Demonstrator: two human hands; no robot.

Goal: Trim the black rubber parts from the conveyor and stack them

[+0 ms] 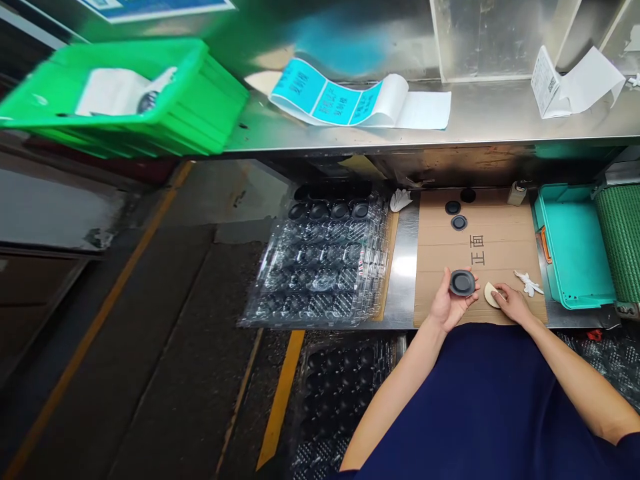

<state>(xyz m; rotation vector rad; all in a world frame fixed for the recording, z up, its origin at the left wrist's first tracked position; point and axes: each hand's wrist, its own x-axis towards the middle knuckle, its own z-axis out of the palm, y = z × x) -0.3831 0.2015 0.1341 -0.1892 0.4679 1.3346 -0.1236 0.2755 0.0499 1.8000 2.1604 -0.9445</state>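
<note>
A dark grey oval part with a raised rim (462, 283) rests in my left hand (445, 305), fingers curled beneath it and the thumb along its side. Close by on the right, my right hand (513, 304) grips a cream-coloured half-round pad (491, 295) just above the cardboard sheet (435, 267). Farther up that cardboard lie more dark oval parts: one (459, 223), another (453, 207) and a third (468, 195). Right of my right hand is a crumpled white scrap (529, 283). What lies under my fingertips is hidden.
A stack of clear trays (320, 267) with dark parts stands at the left. On the right are a teal bin (580, 247) and a green ribbed belt (619, 233). The shelf above bears a green crate (200, 110) and a blue label roll (330, 100). A small bottle (517, 194) stands behind.
</note>
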